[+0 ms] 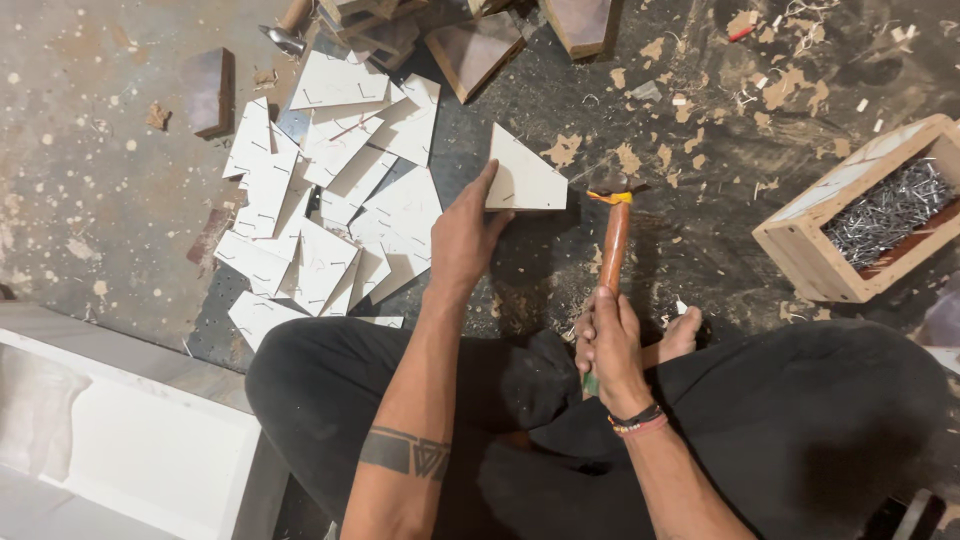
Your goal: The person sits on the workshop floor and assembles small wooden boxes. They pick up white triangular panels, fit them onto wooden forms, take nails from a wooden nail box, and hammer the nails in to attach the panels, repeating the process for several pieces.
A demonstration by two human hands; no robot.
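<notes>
I sit cross-legged on the floor in black trousers. My left hand (pixel 465 235) grips the left edge of a white triangular board piece (pixel 525 178) that stands on the dark floor mat. My right hand (pixel 610 345) is closed around the orange wooden handle of a hammer (pixel 613 245). The hammer's metal head (pixel 610 186) sits right at the triangle's lower right corner. My bare foot (pixel 680 335) shows beside the right hand.
A heap of white triangular pieces (pixel 320 200) lies to the left. A wooden box of nails (pixel 880 215) stands at the right. Brown wooden blocks (pixel 470 50) and another hammer (pixel 285 30) lie at the top. Wood chips litter the floor. A white panel (pixel 130 440) is at lower left.
</notes>
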